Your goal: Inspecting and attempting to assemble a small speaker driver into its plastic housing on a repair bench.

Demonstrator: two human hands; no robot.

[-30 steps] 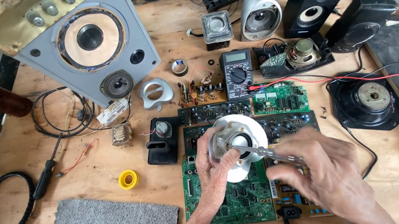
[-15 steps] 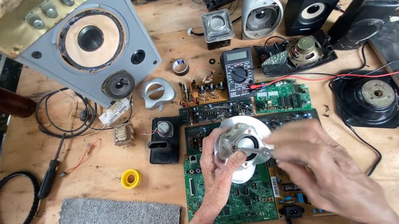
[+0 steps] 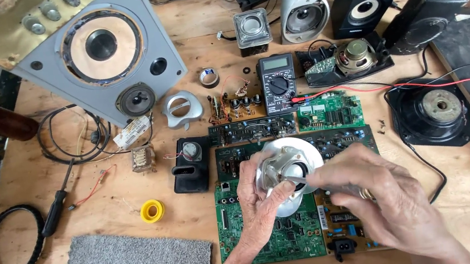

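Speaker driver (image 3: 288,170), a small silver unit with a white cone, was found held above the green circuit board (image 3: 272,230). Left of the driver, the left hand (image 3: 259,204) was closed around its metal frame. Compared with a moment before, the driver had been tilted slightly, suggesting continued inspection. Right of the driver, the right hand (image 3: 386,203) was pinched on a thin tool touching the frame.
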